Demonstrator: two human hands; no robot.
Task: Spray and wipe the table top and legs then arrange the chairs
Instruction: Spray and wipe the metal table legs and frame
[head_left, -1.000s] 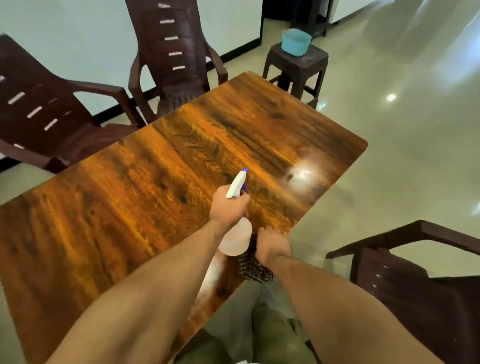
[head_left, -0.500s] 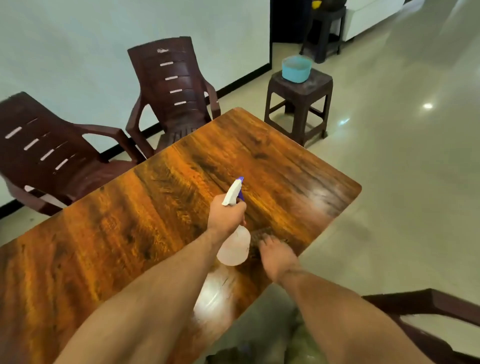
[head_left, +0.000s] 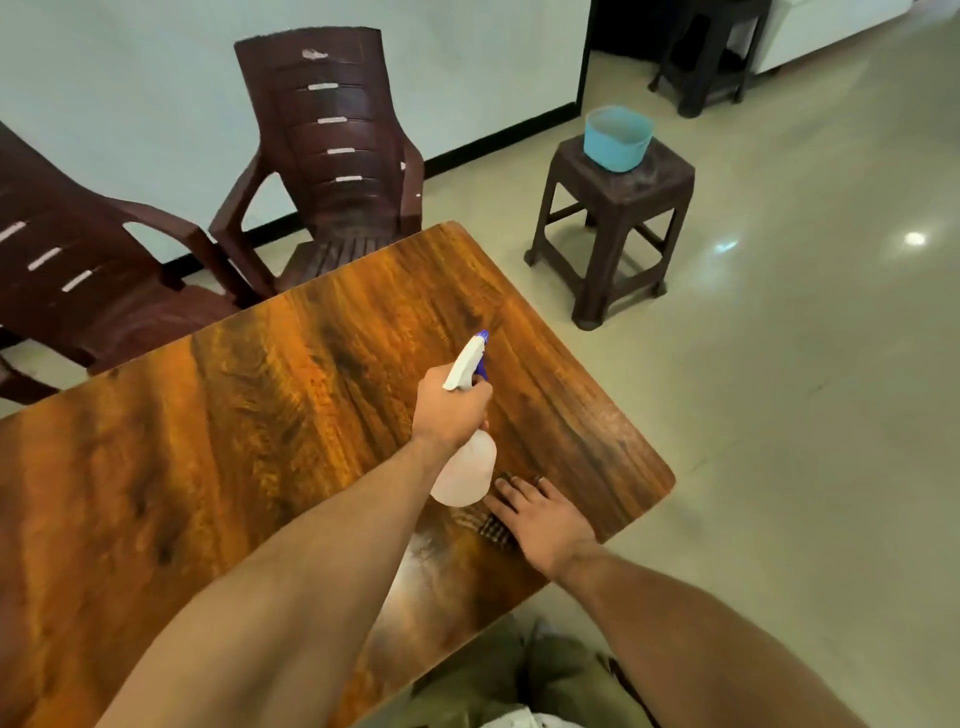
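At the far left a dark brown chair (head_left: 78, 291) and, beside it, a second chair (head_left: 332, 156) stand along the far side of the table. Both are moulded plastic with slotted backs and curved arms, so I judge them light and stiff, easiest to shift by an arm or the top of the back. The table top (head_left: 234, 441) fills the middle, a glossy wood-grain slab with rounded corners, hard and slick, showing a pale sheen near the front edge. Over its right part the left hand (head_left: 449, 410) is wrapped round the neck of the spray bottle (head_left: 465, 475), with the nozzle aimed away across the table. The translucent body looks thin-walled, light and probably slippery when wet, so the neck is the sound place to grip. Just right of the bottle, the right hand (head_left: 545, 519) lies flat with its fingers spread, pressing a dark checked cloth (head_left: 491, 527) onto the table top. The cloth looks soft and limp, likely to bunch unless kept under the palm. Farther right, a brown plastic stool (head_left: 618, 228) carries a blue tub (head_left: 617, 137).
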